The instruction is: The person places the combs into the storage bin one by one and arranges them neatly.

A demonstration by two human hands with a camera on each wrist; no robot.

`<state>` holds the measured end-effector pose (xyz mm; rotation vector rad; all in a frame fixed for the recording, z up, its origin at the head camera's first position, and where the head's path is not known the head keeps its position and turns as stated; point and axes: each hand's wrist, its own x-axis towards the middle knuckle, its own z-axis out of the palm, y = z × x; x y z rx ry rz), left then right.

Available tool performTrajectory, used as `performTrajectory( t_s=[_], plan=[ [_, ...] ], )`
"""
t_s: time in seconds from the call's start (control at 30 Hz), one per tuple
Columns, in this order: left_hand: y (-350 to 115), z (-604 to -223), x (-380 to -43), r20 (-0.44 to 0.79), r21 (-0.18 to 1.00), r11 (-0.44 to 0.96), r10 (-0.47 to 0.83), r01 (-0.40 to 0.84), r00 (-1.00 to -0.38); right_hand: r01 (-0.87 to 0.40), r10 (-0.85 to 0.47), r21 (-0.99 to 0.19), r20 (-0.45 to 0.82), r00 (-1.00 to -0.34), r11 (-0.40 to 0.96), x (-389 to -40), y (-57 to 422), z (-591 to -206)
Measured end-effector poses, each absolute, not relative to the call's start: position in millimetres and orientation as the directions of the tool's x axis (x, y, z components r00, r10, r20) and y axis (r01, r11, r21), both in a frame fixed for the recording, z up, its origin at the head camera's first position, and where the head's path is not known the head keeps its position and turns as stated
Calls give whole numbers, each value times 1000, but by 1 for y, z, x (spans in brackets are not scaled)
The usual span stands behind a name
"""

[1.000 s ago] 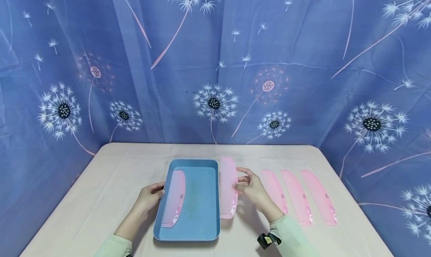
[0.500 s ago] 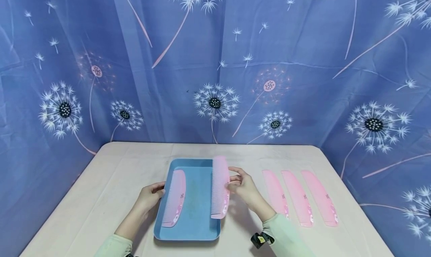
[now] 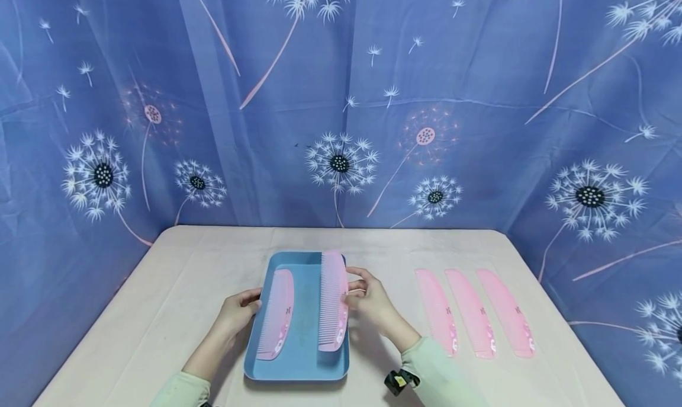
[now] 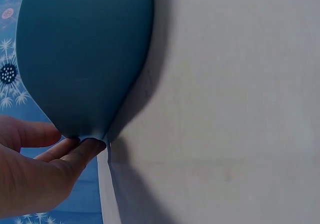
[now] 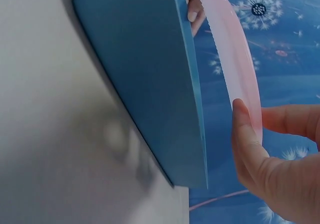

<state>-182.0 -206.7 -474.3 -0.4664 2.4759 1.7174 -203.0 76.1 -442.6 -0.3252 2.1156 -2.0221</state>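
Seemingly placing: left fingers [image 4: 80,156] pinch the tray [image 3: 303,368] by its left edge; right fingers [image 5: 248,144] pinch a comb [image 3: 333,306], which needs lowering inside.

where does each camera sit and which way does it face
Head: on the head, facing forward and down at the blue tray, table and curtain; left hand, right hand and sleeves show.
Left wrist: on the left wrist, facing the tray's outer wall and table; left hand shows.
Right wrist: on the right wrist, facing the tray's opposite wall and held comb; right hand and some left-hand fingers show.
Head and right wrist share the held comb.
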Motion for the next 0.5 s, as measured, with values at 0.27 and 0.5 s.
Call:
performTrajectory(
  t_s=[0.27, 0.5],
  plan=[
    [-207, -475, -184, -242, 900, 322, -195, -295, -950, -27, -320, -997, 2, -947, 74, -201, 64, -444],
    [-207, -476, -183, -247, 900, 317, -196, -299, -949, -37, -341, -996, 7, -940, 81, -200, 54, -448]
  ],
)
